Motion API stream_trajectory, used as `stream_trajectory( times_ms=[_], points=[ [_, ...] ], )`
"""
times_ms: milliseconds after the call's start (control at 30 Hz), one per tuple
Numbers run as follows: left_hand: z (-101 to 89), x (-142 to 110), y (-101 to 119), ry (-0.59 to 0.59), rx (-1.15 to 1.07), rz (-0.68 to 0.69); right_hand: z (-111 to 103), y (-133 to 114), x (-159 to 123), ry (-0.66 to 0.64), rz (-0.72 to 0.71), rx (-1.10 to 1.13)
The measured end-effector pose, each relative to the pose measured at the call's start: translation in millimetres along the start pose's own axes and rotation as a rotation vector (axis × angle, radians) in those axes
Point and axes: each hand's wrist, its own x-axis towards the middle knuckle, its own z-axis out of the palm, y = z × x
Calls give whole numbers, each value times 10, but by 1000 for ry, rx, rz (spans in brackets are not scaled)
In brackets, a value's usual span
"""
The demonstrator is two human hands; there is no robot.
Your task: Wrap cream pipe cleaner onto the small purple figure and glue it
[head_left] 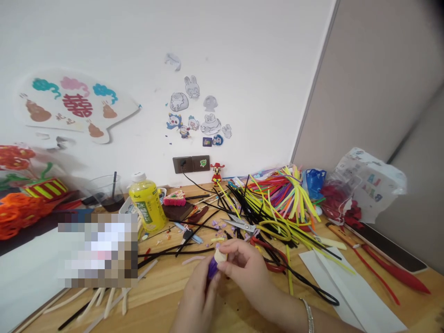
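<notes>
My left hand (200, 296) is closed around a small craft piece, with its purple part (212, 268) showing between the fingers. The fingertips of my right hand (243, 268) pinch the cream-coloured top (220, 257) of that same piece. Its exact kind cannot be made out, and my fingers hide much of it. Just beyond my hands lie scissors (243, 225) with their blades pointing left, among small lilac bits (217, 225) and black pipe cleaners (187, 249).
A large bundle of coloured pipe cleaners (277, 194) spreads at the back right. A yellow drink bottle (147, 203) and a plastic cup (107, 194) stand at the back left. White paper (347, 286) and a red-handled tool (398, 268) lie on the right. A blurred patch (100, 249) covers the left.
</notes>
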Motion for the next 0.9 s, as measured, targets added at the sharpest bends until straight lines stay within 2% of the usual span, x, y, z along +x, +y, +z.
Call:
stream_trajectory(
  times_ms=[67,167,300,400,533,667,800,867,900],
  points=[
    [-6,13,-7,-24,26,20,-7,3,1,-5,24,-1],
    [12,12,-7,-57,-92,-18,-35,0,12,-58,-3,-7],
    [55,-2,28,-118,-349,-147,-87,-35,31,-151,-62,-28],
    [70,-5,32,-219,-517,-247,-112,-60,39,-195,-71,15],
    [48,-11,1,-348,-668,-326,-113,-68,50,-222,23,113],
    [-1,-37,10,-477,-781,-396,-118,-67,65,-360,141,262],
    [-26,-68,68,-585,-856,-441,-130,-89,58,-475,236,300],
    [-18,-70,77,-603,-864,-457,-126,-99,55,-481,237,293],
    [-10,-66,68,-574,-838,-456,-120,-100,56,-456,225,281]
  ],
)
